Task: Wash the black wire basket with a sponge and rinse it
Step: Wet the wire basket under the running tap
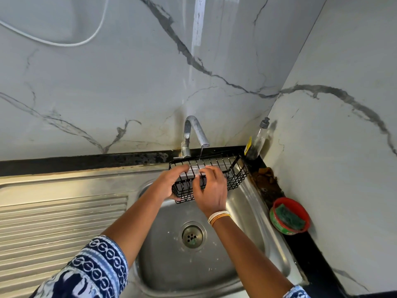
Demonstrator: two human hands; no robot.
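I'm seeing the red bowl (290,216) holding a green sponge (290,216). Left hand (171,181) is gripping the black wire basket (214,177) under the tap (194,134) over the sink (247,244) — right hand (211,190) fingers loosely spread, touching its wires.

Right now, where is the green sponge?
The green sponge lies in the red bowl on the black ledge, right of the sink.

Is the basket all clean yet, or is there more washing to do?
Scrubbing looks done: the sponge lies in the red bowl. Rinsing is happening: the left hand holds the basket under a thin stream from the tap, and the right hand rubs its wires. Left: finishing the rinse.
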